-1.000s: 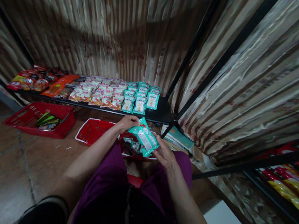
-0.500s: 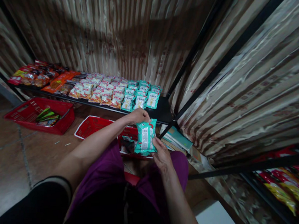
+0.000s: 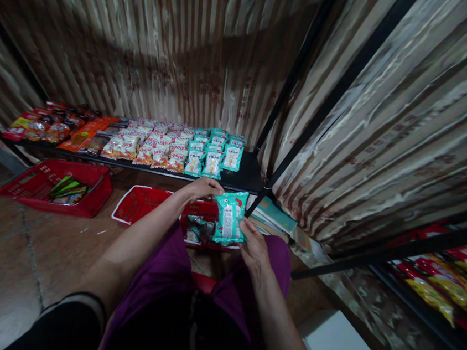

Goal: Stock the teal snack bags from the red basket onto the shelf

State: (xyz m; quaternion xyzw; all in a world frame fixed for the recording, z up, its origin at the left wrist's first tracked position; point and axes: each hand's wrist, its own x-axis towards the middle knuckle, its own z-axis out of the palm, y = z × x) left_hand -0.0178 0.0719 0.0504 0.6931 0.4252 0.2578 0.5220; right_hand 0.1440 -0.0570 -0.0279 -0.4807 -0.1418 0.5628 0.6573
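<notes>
I hold a small stack of teal snack packets upright in front of me, over my lap. My right hand grips the stack from below. My left hand pinches the stack's top left corner. Just beyond the packets stands a red basket on the floor with a few more packets in it. Further back, a low black shelf carries rows of the same teal packets beside red and white ones.
A second red basket with green packets stands on the tiled floor at the left. Striped fabric lines the shelf back and right side. Black shelf bars cross at the right. Yellow and red bags lie at the bottom right. Flat boxes lie under the shelf.
The teal packets turned from tilted to upright in my hands. My left hand stayed at their top corner. The view shifted slightly.
</notes>
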